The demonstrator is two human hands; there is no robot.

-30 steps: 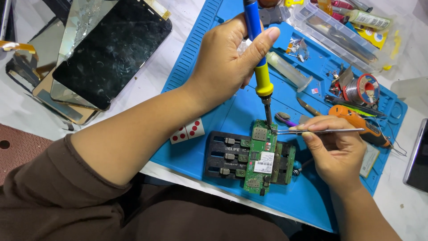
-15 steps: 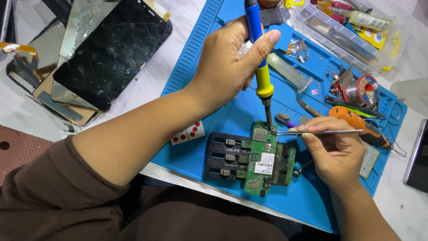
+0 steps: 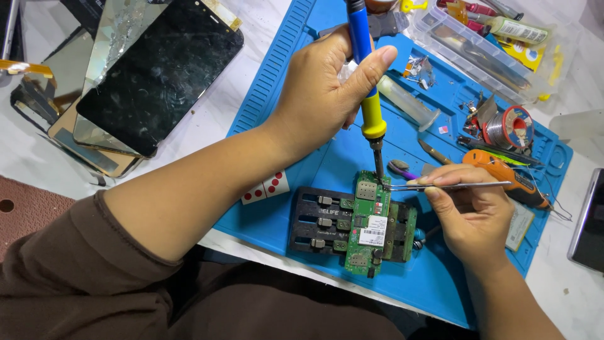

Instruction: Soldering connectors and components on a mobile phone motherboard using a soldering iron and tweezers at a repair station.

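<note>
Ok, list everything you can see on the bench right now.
soldering iron: one, blue and yellow, tip on the board
tweezers: one, metal, tips at the board
circuit board: one, green, in the holder
holder: one, black, on the mat
mat: one, blue, on the table
phone screen: one, black, left of the mat
solder spool: one, right
screwdriver: one, orange
left hand: holds the soldering iron
right hand: holds the tweezers

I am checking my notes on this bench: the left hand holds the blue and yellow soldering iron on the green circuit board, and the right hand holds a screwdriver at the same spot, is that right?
Not quite. In the head view the right hand holds metal tweezers, not a screwdriver. The rest stands: the left hand holds the blue and yellow soldering iron on the green circuit board.
</note>
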